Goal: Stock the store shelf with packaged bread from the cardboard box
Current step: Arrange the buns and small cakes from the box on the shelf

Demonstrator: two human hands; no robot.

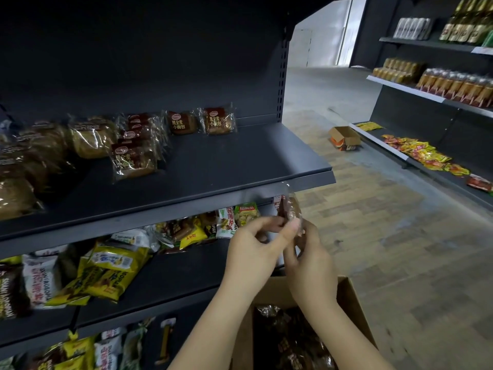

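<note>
The left hand (253, 247) and right hand (310, 265) pinch 1 bread packet (289, 209) in curled fingers just below the shelf (240, 156) lip, which overhangs it. The cardboard box (350, 303) sits below the shelf. Bread rows (133, 153) crowd the shelf's left, and snack bags (112, 271) lie beneath.

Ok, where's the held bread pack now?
Head view, right of centre: left hand and right hand pinch the bread pack just under the shelf edge, above the cardboard box.

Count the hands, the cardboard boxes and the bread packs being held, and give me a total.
Hands: 2, left hand and right hand
Cardboard boxes: 2, near box and floor box
Held bread pack: 1
Total: 5
</note>
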